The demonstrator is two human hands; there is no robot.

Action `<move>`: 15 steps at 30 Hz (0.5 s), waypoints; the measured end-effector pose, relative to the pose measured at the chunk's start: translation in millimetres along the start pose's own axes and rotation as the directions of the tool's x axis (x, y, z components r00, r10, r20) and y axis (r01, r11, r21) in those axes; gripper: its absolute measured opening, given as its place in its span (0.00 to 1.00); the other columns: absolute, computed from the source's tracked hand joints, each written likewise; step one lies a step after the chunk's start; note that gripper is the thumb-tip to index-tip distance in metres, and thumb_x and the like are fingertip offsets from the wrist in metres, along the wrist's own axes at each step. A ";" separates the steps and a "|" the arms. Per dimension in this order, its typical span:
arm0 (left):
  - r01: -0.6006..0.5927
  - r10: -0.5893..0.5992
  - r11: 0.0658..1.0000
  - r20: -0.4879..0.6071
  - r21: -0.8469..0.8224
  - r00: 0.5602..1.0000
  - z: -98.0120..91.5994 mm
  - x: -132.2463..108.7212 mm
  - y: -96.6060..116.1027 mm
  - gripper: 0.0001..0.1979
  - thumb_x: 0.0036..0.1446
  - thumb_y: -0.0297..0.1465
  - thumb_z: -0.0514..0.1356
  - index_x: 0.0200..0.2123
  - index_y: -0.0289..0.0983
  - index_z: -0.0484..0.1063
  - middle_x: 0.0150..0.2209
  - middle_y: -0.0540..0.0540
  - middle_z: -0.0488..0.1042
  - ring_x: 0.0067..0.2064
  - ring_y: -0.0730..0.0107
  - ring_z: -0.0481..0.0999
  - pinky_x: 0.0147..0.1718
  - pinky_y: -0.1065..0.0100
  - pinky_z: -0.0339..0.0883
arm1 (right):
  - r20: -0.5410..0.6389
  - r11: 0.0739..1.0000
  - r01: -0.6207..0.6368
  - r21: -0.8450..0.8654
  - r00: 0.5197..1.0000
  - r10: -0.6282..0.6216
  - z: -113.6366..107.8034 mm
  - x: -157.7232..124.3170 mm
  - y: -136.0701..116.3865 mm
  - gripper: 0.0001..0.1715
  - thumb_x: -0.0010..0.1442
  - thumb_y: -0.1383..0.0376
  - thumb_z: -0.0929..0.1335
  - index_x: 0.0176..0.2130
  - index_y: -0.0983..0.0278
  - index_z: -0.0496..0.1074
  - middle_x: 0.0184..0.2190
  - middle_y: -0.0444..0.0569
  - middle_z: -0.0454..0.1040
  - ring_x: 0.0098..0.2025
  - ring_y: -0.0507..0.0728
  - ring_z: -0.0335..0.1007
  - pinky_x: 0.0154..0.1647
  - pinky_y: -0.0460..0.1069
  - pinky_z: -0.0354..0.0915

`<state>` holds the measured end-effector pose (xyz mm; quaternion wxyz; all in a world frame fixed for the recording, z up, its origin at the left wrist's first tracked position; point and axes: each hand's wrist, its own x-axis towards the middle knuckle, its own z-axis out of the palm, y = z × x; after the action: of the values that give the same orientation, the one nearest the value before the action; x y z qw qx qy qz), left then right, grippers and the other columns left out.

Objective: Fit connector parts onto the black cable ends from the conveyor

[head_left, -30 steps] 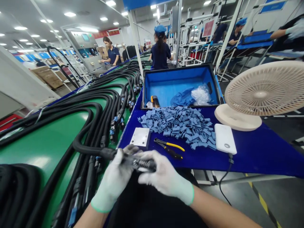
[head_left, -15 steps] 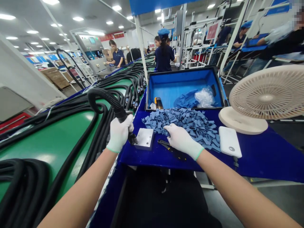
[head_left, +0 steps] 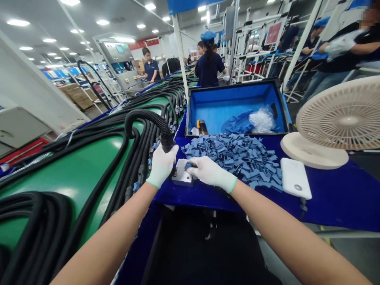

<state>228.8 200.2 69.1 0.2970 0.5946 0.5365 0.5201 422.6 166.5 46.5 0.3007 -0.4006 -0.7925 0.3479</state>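
My left hand (head_left: 162,164), in a white glove, is wrapped round the end of a black corrugated hose (head_left: 164,132), which curves up and over to the left. The lower tip of the hose end is beside a metal block (head_left: 181,174) on the blue table. My right hand (head_left: 208,171), also gloved, pinches a small blue clip (head_left: 188,166) above the block. A heap of blue clips (head_left: 237,158) lies just beyond my right hand.
Behind the heap stands a blue crate (head_left: 237,91) with a plastic bag and cloth inside. A white device (head_left: 296,178) and a fan (head_left: 347,122) are on the right. Black hoses (head_left: 109,174) cover the green surface at left. Several people work farther back.
My right hand has moved left from the heap to the metal block, with a blue clip now in its fingers. The camera view has shifted slightly; my left hand still holds the hose.
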 end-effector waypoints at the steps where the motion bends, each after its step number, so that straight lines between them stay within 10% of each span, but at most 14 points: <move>1: -0.008 0.008 1.000 0.018 0.009 1.000 -1.6 1.2 0.1 0.15 0.57 0.39 0.65 0.43 0.35 0.75 0.21 0.53 0.70 0.24 0.68 0.70 0.28 0.67 0.64 | 0.011 0.999 0.005 0.033 1.000 -0.005 4.8 8.4 -0.6 0.08 0.65 0.64 0.66 0.34 0.64 0.72 0.28 0.44 0.74 0.29 0.52 0.68 0.33 0.46 0.59; 15: 0.004 0.017 0.990 0.148 -0.143 0.989 -19.1 5.1 -4.1 0.18 0.58 0.44 0.66 0.43 0.35 0.74 0.31 0.46 0.76 0.33 0.65 0.75 0.37 0.64 0.71 | 0.115 0.992 -0.057 0.110 0.992 0.044 24.5 62.4 8.7 0.24 0.58 0.47 0.71 0.29 0.65 0.77 0.23 0.42 0.72 0.25 0.51 0.65 0.27 0.46 0.57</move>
<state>208.9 202.2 72.3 0.3762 0.6106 0.4721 0.5126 376.7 215.4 37.8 0.2690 -0.3827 -0.7768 0.4216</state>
